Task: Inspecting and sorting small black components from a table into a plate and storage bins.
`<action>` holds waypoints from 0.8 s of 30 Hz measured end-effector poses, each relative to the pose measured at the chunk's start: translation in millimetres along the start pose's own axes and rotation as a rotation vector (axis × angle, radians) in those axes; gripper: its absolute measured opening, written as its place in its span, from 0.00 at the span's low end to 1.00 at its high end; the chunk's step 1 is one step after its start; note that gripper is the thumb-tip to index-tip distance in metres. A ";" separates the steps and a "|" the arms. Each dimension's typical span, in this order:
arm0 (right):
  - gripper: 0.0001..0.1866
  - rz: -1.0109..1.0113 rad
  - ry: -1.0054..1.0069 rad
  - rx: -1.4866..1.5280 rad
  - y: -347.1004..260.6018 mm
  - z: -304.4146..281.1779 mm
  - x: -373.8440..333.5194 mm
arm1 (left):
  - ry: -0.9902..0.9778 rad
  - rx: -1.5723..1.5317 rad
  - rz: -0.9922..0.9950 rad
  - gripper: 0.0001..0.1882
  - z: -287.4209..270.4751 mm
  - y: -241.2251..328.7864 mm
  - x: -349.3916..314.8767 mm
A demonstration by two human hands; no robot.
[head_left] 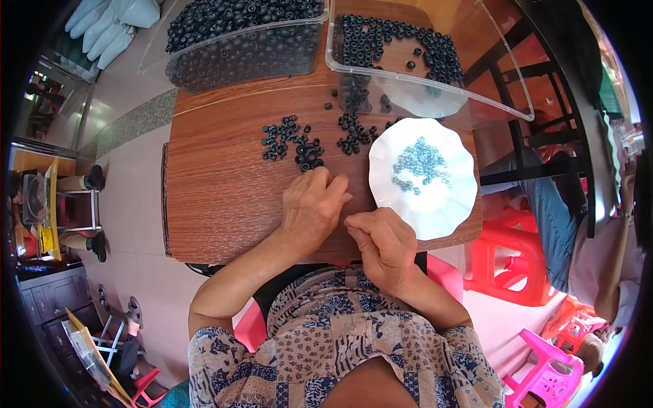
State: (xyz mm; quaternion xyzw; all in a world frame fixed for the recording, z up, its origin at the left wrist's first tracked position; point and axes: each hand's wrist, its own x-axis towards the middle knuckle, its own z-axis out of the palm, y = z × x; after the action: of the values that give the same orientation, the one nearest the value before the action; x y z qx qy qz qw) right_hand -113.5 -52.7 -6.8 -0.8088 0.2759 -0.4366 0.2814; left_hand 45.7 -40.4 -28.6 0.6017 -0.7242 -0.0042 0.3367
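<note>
My left hand rests on the brown wooden table with its fingers curled in, just below a small pile of black ring-shaped parts. Its fingertips are mostly hidden, so what it holds does not show. At the table's near edge my right hand is closed in a pinch, thumb against the fingers; anything between them is too small to make out. Beside it lies a white plate with a wavy rim. A dark teal speckled patch covers its middle; I cannot tell loose bits from print.
More small black parts lie in clusters farther up the table. At the far edge stand two clear plastic tubs, one heaped with black parts, the other partly filled. A red stool and a seated person's leg are at right.
</note>
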 end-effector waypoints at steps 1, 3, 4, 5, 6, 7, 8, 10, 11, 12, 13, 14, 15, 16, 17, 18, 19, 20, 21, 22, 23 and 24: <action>0.10 -0.002 0.006 0.003 0.1 -0.7 -1.1 | -0.012 0.013 -0.004 0.15 2.2 -1.2 -0.3; 0.10 -0.002 0.004 0.004 1.1 -3.5 -1.8 | -0.023 0.027 -0.009 0.14 0.6 -1.6 -2.2; 0.10 0.004 0.007 -0.001 1.9 -5.4 -2.5 | -0.068 -0.131 -0.121 0.13 -3.7 -0.8 -4.6; 0.10 0.010 0.012 -0.006 2.2 -8.6 -2.6 | -0.114 -0.287 -0.233 0.12 -8.2 0.1 -6.4; 0.11 0.038 0.005 -0.025 2.2 -12.7 -2.5 | -0.120 -0.291 -0.228 0.12 -13.7 1.3 -6.2; 0.11 0.065 -0.003 -0.039 1.0 -14.9 -3.2 | -0.179 -0.730 -0.502 0.11 -21.7 3.9 -6.6; 0.11 0.071 0.001 -0.039 0.8 -14.9 -3.6 | -0.234 -1.170 -0.777 0.10 -25.7 6.3 -7.8; 0.15 0.100 0.057 0.019 2.0 -13.7 -1.4 | -0.200 -1.304 -0.758 0.10 -25.7 10.5 -11.0; 0.15 0.103 0.058 0.017 1.8 -13.2 -0.1 | -0.158 -1.438 -0.736 0.10 -25.2 12.6 -12.2; 0.15 0.111 0.079 0.053 1.1 -12.6 1.4 | -0.162 -1.441 -0.736 0.10 -25.2 15.5 -12.9; 0.16 0.118 0.100 0.087 0.8 -12.8 2.6 | -0.132 -1.477 -0.753 0.11 -25.5 19.5 -12.9; 0.16 0.120 0.100 0.081 1.5 -12.8 3.6 | -0.101 -1.514 -0.770 0.11 -25.1 22.2 -12.7; 0.15 0.099 0.104 0.075 2.5 -12.9 4.3 | -0.105 -1.521 -0.768 0.11 -23.7 23.2 -12.6; 0.14 0.077 0.109 0.071 2.7 -12.5 4.3 | -0.084 -1.556 -0.765 0.12 -22.6 23.4 -13.1; 0.14 0.078 0.109 0.066 2.3 -12.8 3.8 | -0.063 -1.591 -0.763 0.13 -21.3 23.9 -13.5; 0.14 0.069 0.094 0.046 2.0 -13.6 3.3 | -0.065 -1.595 -0.761 0.13 -19.7 24.9 -14.1; 0.14 0.060 0.080 0.025 1.6 -13.9 2.8 | -0.063 -1.603 -0.764 0.13 -18.0 25.6 -15.0; 0.14 0.061 0.082 0.018 2.1 -13.7 1.8 | -0.061 -1.611 -0.767 0.13 -16.7 27.0 -15.7; 0.14 0.050 0.107 0.016 3.1 -13.2 0.4 | -0.066 -1.618 -0.763 0.13 -16.8 29.7 -15.9; 0.13 0.041 0.133 0.009 3.8 -13.6 -0.9 | -0.048 -1.585 -0.784 0.13 -16.7 33.5 -15.8; 0.13 0.044 0.136 -0.007 2.8 -13.5 -0.8 | -0.032 -1.553 -0.804 0.13 -16.3 37.2 -15.8; 0.13 0.039 0.151 -0.022 0.8 -12.1 0.0 | -0.044 -1.567 -0.796 0.13 -16.1 38.9 -16.8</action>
State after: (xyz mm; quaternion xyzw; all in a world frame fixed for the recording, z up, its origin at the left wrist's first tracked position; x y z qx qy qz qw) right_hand -124.1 -55.8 -1.8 -0.7710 0.3168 -0.4878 0.2593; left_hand 20.7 -8.6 -8.3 0.4052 -0.2555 -0.6288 0.6125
